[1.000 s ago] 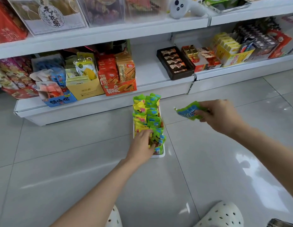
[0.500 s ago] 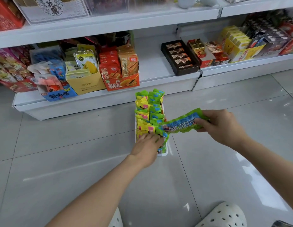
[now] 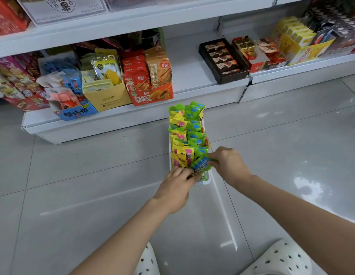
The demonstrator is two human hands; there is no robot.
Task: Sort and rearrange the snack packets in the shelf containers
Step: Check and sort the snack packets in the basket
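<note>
On the tiled floor before the shelf, the white container holds two rows of snack packets, standing on edge. The right hand pinches a green-blue packet at the near end; the left hand presses fingers among the packets there. Best to part the row first, then slide the packet in upright behind its own colour.

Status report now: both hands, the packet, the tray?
Right hand pinches green-blue packet at near end of white tray. Left hand fingers in the packet rows. Nothing blocks.
</note>
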